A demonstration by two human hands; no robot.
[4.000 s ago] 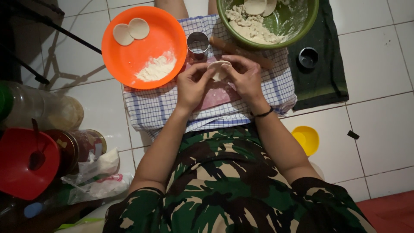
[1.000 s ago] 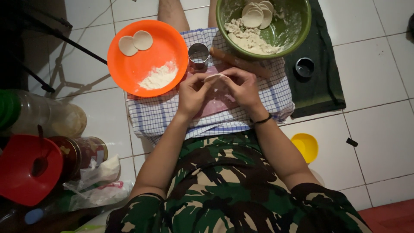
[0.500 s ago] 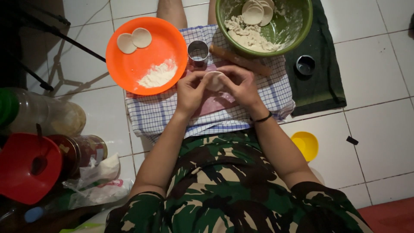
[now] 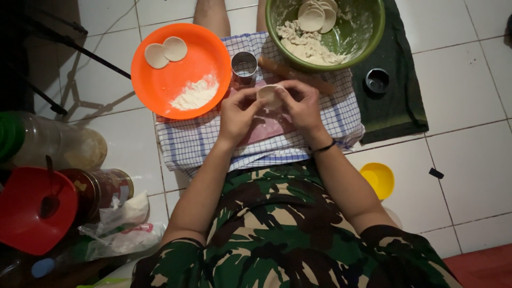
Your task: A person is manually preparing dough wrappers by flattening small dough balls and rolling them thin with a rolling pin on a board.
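Both hands meet over a pink board point(image 4: 266, 128) on a blue checked cloth point(image 4: 330, 114). My left hand point(image 4: 238, 112) and my right hand point(image 4: 303, 106) pinch a small round piece of pale dough point(image 4: 268, 94) between their fingertips. A metal ring cutter point(image 4: 244, 66) stands just beyond my left hand. A wooden rolling pin point(image 4: 296, 74) lies past my right hand. Farther off is a green bowl point(image 4: 373, 37) holding dough scraps and several cut discs.
An orange plate point(image 4: 165, 85) at left carries two dough discs and a heap of flour. A dark cloth point(image 4: 400, 90) with a small black cup point(image 4: 377, 80) lies at right. A yellow bowl point(image 4: 377, 178), a red bowl point(image 4: 32, 213), jars and plastic bags sit on the tiled floor.
The hands stay together over the board, turning and pinching the dough piece; it now shows as a small round cup between the fingertips. Nothing else moved.
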